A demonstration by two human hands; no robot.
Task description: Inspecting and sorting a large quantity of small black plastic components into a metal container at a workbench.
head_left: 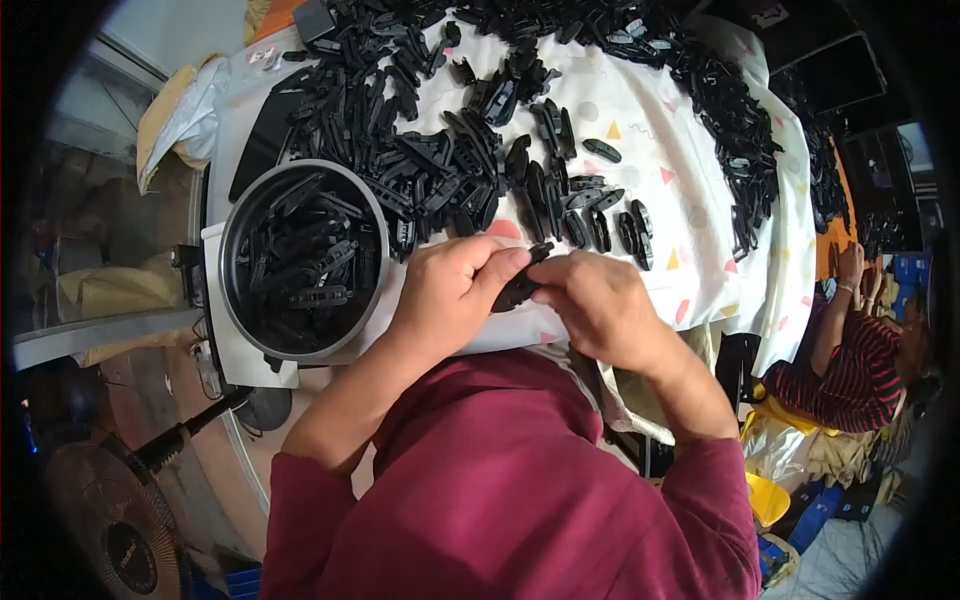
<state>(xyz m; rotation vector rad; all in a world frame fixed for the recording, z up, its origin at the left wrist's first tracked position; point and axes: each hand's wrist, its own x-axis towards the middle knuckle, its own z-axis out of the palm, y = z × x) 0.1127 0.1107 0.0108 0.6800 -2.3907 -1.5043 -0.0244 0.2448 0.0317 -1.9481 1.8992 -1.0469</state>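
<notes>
Between my two hands, at the near edge of the table, is a black plastic piece (pixel 517 290), long and narrow like the many others here. My left hand (pixel 450 290) is closed on its left side, thumb lying along it. The fingers of my right hand (pixel 600 305) pinch its right end; the fingers partly cover it. Just beyond my hands lie several similar black plastic parts (pixel 590 200), some with rounded ends. To the left of my left hand stands a round dark metal pot (pixel 376 215) holding many black parts (pixel 305 270).
Heaps of black parts (pixel 440 165) spread over the patterned white tablecloth (pixel 690 205), more along the far and right edges. A dark flat panel (pixel 265 145) lies at left. A standing fan (pixel 120 520) is at lower left. Another person (pixel 850 360) in a striped top sits at right.
</notes>
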